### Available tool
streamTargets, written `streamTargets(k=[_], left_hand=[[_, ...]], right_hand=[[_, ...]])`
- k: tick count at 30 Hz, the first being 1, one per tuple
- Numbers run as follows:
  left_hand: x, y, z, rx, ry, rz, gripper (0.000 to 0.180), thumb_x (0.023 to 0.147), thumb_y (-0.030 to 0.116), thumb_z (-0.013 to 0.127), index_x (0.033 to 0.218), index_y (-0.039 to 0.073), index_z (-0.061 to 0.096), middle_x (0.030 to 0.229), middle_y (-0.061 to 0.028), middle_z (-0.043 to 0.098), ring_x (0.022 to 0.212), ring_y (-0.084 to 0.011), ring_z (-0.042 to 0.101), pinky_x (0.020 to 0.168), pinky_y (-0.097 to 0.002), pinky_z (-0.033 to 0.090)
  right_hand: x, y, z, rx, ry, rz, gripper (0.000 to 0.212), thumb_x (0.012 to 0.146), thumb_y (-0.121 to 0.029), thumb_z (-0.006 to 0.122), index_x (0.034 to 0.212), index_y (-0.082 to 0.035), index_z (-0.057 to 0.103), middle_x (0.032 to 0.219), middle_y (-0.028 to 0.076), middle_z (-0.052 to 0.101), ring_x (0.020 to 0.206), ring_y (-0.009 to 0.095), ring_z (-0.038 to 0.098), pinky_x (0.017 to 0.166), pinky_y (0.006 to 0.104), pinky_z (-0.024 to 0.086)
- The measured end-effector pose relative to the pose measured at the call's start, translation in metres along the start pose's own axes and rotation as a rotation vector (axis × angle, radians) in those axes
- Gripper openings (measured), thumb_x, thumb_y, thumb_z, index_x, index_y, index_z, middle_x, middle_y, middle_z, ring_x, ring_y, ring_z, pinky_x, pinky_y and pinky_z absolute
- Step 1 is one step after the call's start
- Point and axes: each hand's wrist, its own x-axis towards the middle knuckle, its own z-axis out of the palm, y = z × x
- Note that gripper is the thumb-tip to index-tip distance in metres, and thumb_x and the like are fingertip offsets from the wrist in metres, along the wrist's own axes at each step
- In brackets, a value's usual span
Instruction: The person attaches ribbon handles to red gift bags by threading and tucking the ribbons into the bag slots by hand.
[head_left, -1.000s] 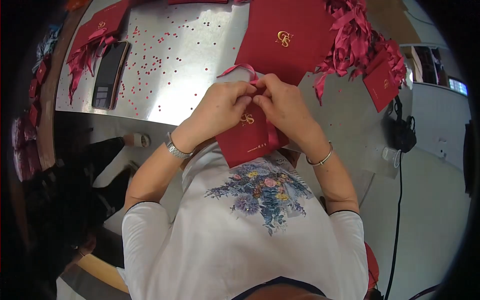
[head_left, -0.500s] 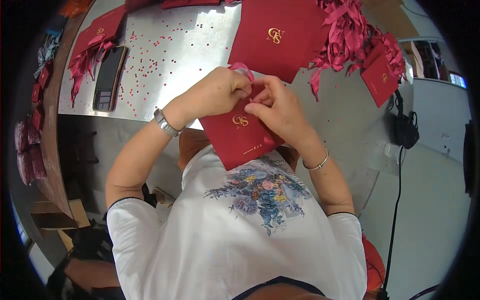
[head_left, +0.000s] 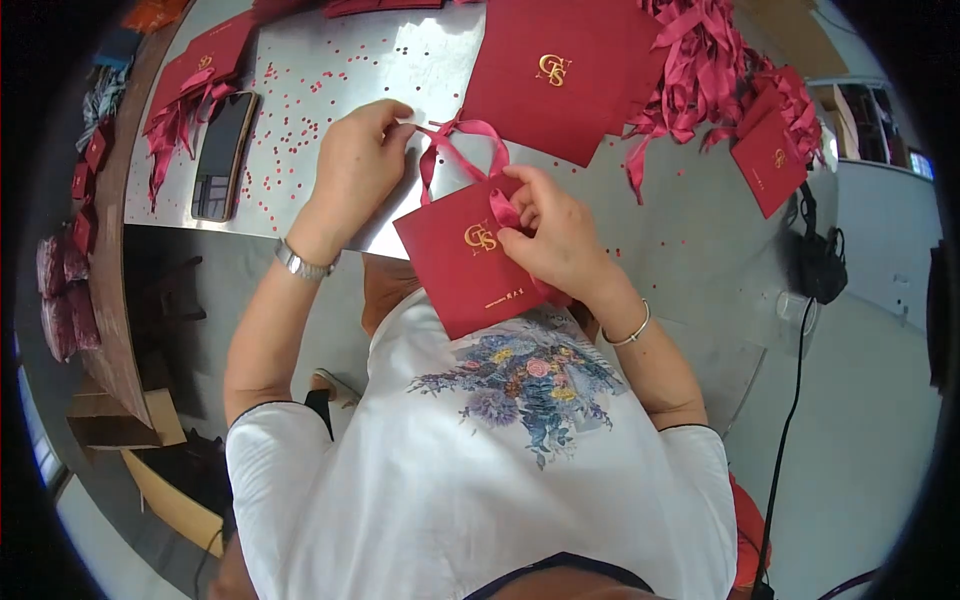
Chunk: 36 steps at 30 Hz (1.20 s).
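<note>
A small red paper bag with gold print leans against my shirt at the table's near edge. Pink-red ribbon loops up from its top. My left hand, with a metal watch on the wrist, pinches the ribbon's end and draws it out to the left. At the bag's upper right edge, my right hand grips the bag between thumb and fingers, with a fold of ribbon beside the thumb. The fingertips behind the bag are hidden.
Larger red bags lie flat beyond my hands, beside a heap of ribbons. A phone rests at the left, near more red bags. Small red paper dots are scattered over the metal table. A black cable hangs at the right.
My left hand has moved left and slightly up, away from the bag, pulling the ribbon end along. More of the ribbon loop now shows. My right hand stays at the bag's edge.
</note>
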Motion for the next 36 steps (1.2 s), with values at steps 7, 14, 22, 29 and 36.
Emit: streamTargets(k=[7, 14, 22, 29, 36], left_hand=[[-0.056, 0.034, -0.013, -0.006, -0.184, 0.093, 0.012, 0.081, 0.012, 0.063, 0.090, 0.004, 0.064, 0.087, -0.0164, 0.061, 0.086, -0.0369, 0.057, 0.074, -0.0446, 0.047], [-0.076, 0.031, -0.003, -0.106, -0.112, -0.086, 0.015, 0.072, 0.010, 0.073, 0.081, 0.002, 0.063, 0.082, -0.0143, 0.062, 0.083, -0.0345, 0.059, 0.075, -0.0415, 0.048], [-0.051, 0.022, -0.014, -0.138, -0.001, -0.138, 0.013, 0.075, 0.009, 0.070, 0.079, -0.001, 0.062, 0.080, -0.0162, 0.061, 0.073, -0.0297, 0.061, 0.067, -0.0389, 0.050], [-0.035, 0.009, -0.004, -0.188, -0.033, -0.082, 0.013, 0.073, 0.008, 0.070, 0.078, -0.001, 0.063, 0.080, -0.0163, 0.061, 0.073, -0.0308, 0.060, 0.066, -0.0392, 0.049], [-0.027, 0.014, -0.003, -0.223, -0.067, -0.089, 0.014, 0.072, 0.007, 0.073, 0.077, -0.001, 0.062, 0.079, -0.0159, 0.060, 0.072, -0.0308, 0.059, 0.065, -0.0387, 0.049]], right_hand=[[-0.006, -0.015, -0.003, 0.056, 0.102, -0.067, 0.049, 0.077, -0.004, 0.060, 0.125, -0.002, 0.050, 0.081, 0.010, 0.057, 0.075, 0.023, 0.060, 0.068, 0.0359, 0.048], [-0.027, -0.006, -0.013, 0.113, 0.129, -0.121, 0.051, 0.076, 0.001, 0.056, 0.127, -0.005, 0.050, 0.088, 0.009, 0.058, 0.081, 0.022, 0.060, 0.073, 0.0355, 0.049], [-0.067, -0.020, -0.084, 0.450, -0.016, 0.118, 0.026, 0.089, -0.006, 0.059, 0.114, -0.001, 0.059, 0.094, 0.005, 0.066, 0.075, 0.007, 0.060, 0.066, 0.0243, 0.050], [-0.098, -0.009, -0.117, 0.547, -0.024, 0.080, 0.032, 0.087, -0.007, 0.067, 0.118, -0.001, 0.062, 0.093, 0.002, 0.066, 0.082, 0.008, 0.060, 0.071, 0.0228, 0.049], [-0.093, -0.025, -0.108, 0.853, 0.164, -0.002, 0.024, 0.083, 0.001, 0.064, 0.107, 0.002, 0.065, 0.098, 0.009, 0.062, 0.087, 0.018, 0.061, 0.079, 0.0306, 0.049]])
